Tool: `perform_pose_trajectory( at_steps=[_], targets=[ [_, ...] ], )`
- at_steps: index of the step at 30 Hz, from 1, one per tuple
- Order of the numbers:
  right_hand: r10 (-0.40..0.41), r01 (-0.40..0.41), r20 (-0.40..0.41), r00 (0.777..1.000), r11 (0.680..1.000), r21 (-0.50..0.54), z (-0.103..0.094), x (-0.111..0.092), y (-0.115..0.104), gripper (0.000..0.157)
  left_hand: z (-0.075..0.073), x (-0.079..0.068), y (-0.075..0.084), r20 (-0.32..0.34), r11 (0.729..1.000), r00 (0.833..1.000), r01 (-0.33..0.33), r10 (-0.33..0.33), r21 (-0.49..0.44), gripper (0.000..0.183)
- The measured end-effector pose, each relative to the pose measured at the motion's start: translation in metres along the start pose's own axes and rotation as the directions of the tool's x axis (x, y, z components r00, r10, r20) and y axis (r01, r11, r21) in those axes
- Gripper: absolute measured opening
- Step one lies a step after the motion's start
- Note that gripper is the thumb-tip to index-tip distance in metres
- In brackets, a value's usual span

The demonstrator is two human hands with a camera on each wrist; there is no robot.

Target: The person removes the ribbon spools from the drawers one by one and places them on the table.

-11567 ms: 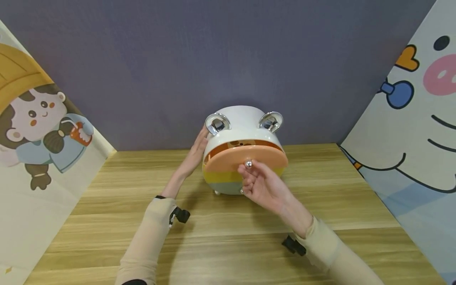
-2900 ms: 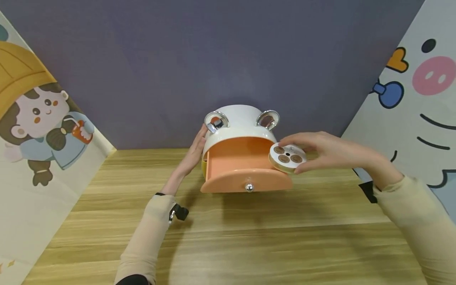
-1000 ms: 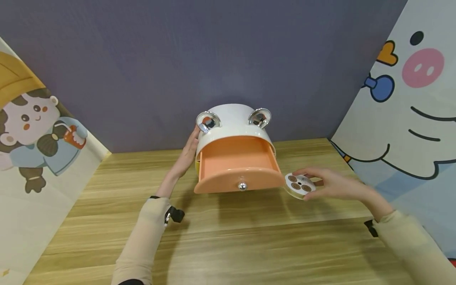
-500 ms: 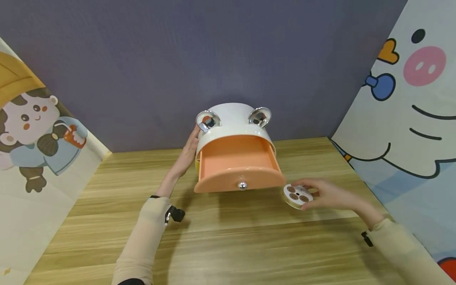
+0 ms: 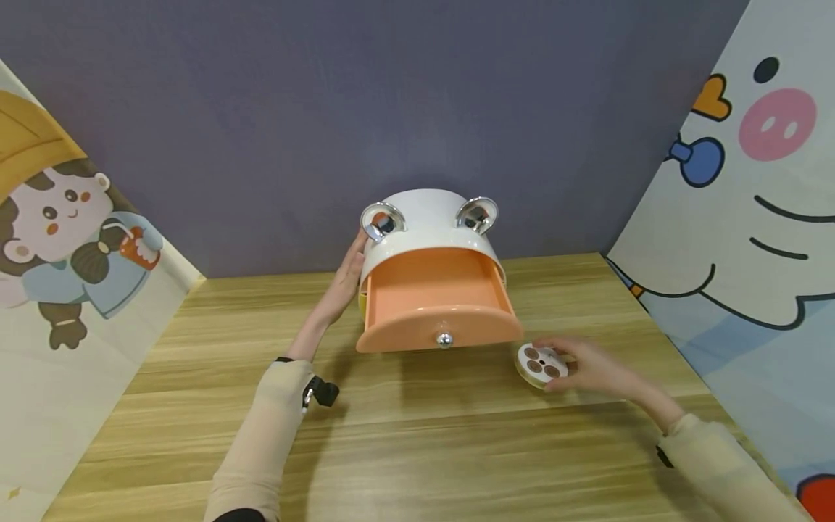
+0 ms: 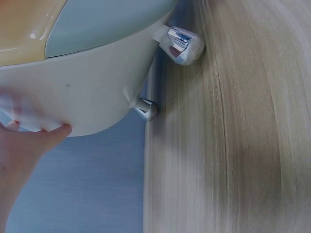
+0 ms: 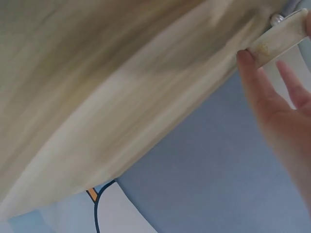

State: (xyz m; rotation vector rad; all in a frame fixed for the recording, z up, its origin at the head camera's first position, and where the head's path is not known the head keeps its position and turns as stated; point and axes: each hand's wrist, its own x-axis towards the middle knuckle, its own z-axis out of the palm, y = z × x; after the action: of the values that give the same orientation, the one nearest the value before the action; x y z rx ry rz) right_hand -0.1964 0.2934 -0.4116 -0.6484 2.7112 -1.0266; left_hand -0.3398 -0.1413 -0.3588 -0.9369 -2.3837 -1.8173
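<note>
A small white cabinet (image 5: 427,214) with silver ring-shaped ears stands against the back wall. Its orange top drawer (image 5: 417,330) is pulled out, and nothing shows inside. My left hand (image 5: 342,286) rests on the cabinet's left side; in the left wrist view the fingertips (image 6: 60,133) press against the white shell. To the right of the drawer, my right hand (image 5: 590,368) holds a round white case (image 5: 541,365) with brown circles on top, like a film reel. Thumb and fingers grip its edge close over the table, and the right wrist view shows the case (image 7: 279,41) edge-on.
A wood-grain table (image 5: 391,457) runs back to a grey-blue wall (image 5: 293,130). Cartoon-printed panels stand on the left (image 5: 78,290) and right (image 5: 737,246). The drawer front, with its silver knob (image 5: 444,339), juts out over the table.
The drawer, nearly shut at first with my right hand at its knob, is out. The round case has moved from the drawer's right edge down and forward towards the table. My left hand stays put.
</note>
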Motion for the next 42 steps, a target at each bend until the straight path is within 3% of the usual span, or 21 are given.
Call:
perform_pose_trajectory(
  at_steps=[3, 8, 10, 13, 32, 37, 42],
  targets=[
    [-0.015, 0.013, -0.026, 1.000, 0.997, -0.074, 0.004, 0.000, 0.004, 0.073, -0.001, 0.002, -0.010, -0.010, 1.000, 1.000, -0.003, 0.003, 0.015, 0.052],
    [-0.052, 0.040, -0.056, 0.997, 0.981, -0.190, 0.011, 0.001, 0.009, 0.073, -0.001, 0.001, -0.009, -0.017, 1.000, 1.000, 0.012, -0.012, 0.018, 0.052],
    [-0.057, 0.045, -0.056, 0.997, 0.981, -0.190, 0.012, 0.001, 0.010, 0.072, 0.000, -0.002, 0.001, -0.009, 0.999, 0.999, 0.031, -0.031, 0.012, 0.053],
    [-0.065, 0.051, -0.064, 0.996, 0.981, -0.188, 0.013, 0.001, 0.011, 0.072, -0.001, -0.002, 0.004, -0.005, 0.999, 0.999, 0.041, -0.041, 0.020, 0.053],
    [-0.064, 0.043, -0.087, 0.994, 0.975, -0.220, 0.022, -0.001, 0.010, 0.077, -0.002, -0.001, 0.002, -0.003, 0.999, 0.999, 0.042, -0.042, 0.018, 0.054],
    [-0.067, 0.038, -0.111, 0.992, 0.968, -0.248, 0.019, -0.003, 0.000, 0.085, -0.002, -0.002, 0.000, 0.004, 0.999, 0.999, 0.043, -0.043, -0.001, 0.053],
    [-0.142, 0.086, -0.183, 0.973, 0.955, -0.283, 0.013, -0.008, -0.020, 0.080, -0.002, -0.002, 0.000, -0.002, 0.999, 0.999, 0.045, -0.045, 0.001, 0.053]
  ],
)
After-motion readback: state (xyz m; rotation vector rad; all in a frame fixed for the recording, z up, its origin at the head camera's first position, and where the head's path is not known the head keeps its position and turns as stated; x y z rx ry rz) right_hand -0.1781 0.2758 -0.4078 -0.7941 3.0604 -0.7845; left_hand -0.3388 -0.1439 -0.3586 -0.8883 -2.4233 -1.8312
